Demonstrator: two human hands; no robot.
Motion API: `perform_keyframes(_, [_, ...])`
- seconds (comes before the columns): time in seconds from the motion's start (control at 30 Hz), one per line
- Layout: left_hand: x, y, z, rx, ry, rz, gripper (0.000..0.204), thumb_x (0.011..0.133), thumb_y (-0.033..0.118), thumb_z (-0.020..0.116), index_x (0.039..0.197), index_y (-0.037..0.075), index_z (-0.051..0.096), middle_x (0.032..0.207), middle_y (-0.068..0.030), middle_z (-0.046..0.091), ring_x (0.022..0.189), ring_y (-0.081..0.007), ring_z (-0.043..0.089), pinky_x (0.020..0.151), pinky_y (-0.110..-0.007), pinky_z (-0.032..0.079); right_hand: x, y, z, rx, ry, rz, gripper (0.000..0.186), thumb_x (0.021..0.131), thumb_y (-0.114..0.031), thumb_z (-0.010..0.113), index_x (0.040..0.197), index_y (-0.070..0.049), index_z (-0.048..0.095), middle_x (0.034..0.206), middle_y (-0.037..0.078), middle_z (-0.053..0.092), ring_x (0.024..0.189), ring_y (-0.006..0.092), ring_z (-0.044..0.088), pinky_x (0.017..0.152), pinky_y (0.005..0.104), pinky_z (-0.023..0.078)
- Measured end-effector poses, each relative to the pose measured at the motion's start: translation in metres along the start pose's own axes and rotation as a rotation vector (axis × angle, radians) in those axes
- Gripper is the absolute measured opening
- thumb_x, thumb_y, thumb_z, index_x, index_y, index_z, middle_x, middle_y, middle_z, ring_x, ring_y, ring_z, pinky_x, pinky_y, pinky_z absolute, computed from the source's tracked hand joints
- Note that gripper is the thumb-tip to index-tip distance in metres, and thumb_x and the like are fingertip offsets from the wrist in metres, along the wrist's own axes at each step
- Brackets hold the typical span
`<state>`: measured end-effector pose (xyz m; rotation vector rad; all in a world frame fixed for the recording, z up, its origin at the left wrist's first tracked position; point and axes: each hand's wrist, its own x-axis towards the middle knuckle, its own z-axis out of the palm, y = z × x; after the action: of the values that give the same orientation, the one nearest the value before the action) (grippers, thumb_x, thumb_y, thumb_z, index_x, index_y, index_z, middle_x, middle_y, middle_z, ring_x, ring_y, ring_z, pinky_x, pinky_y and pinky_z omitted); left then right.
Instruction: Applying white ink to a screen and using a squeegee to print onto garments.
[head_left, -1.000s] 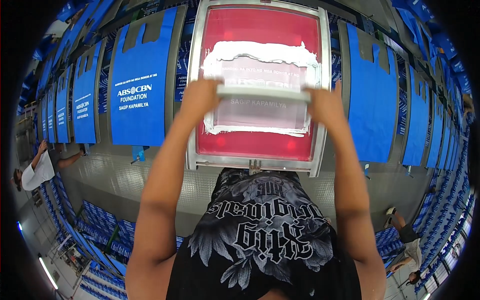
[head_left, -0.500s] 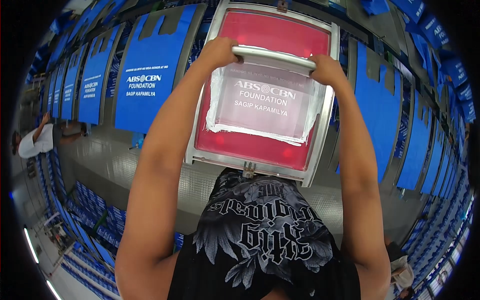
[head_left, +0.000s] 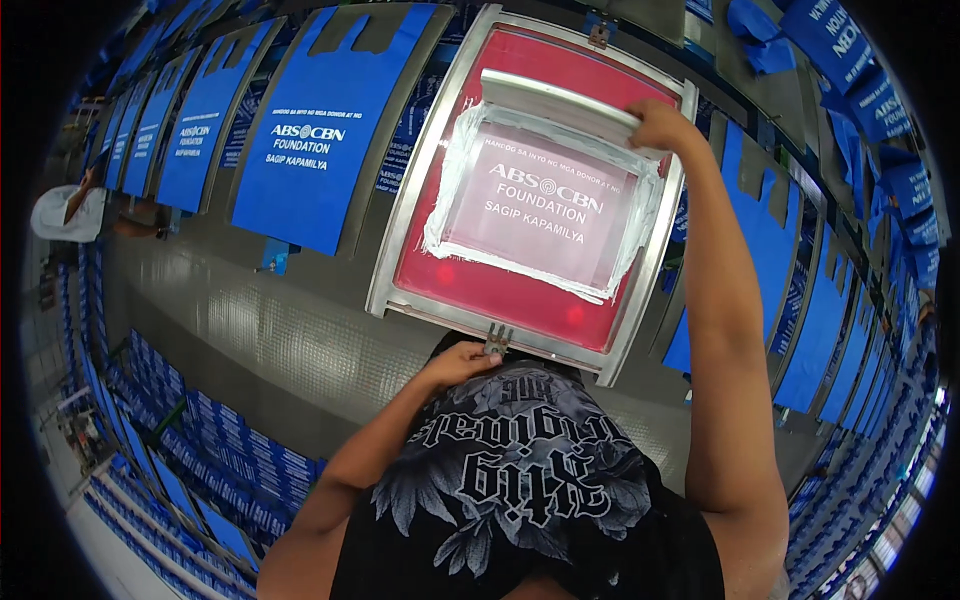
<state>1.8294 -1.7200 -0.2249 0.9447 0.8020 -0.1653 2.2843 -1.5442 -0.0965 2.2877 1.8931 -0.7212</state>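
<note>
A screen printing frame (head_left: 392,255) with silver metal edges and a red mesh lies tilted in front of my body. Inside it, a pale see-through window with white lettering is bordered by smeared white ink (head_left: 440,215). Across the far part of the mesh rests a squeegee (head_left: 556,102) with a long metal handle. My right hand (head_left: 662,130) is closed around the squeegee's right end. Down at the frame's near edge, my left hand (head_left: 455,365) has its fingers closed at a small metal bracket (head_left: 498,340); its fingertips are partly hidden.
Blue printed bags (head_left: 310,135) lie flat on boards to the left, and more blue bags (head_left: 735,240) lie to the right. Another person (head_left: 68,213) in a white shirt stands at the far left. Blue bags hang (head_left: 850,50) at upper right. Behind me are racks of blue bags (head_left: 215,425).
My left hand has let go of the squeegee and come down to the bracket at the frame's near edge. The right hand stays on the squeegee. The view has turned slightly.
</note>
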Motion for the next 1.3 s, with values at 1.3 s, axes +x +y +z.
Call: perform_keyframes(1.3, [0.015,0.112,-0.161,0.379,0.91,0.354,0.046,0.095,0.036,0.047,0.121,-0.002,0.054,0.112,-0.0131,0.062,0.103,-0.0189,0.055,0.088,-0.029,0.042,-0.165,-0.014,0.16,1.371,0.411,0.192,0.035,0.064,-0.016,0.075,0.093,0.002,0.066,0.08,0.007,0.065,0.073,0.0143,0.058,0.068,0.0291,0.045])
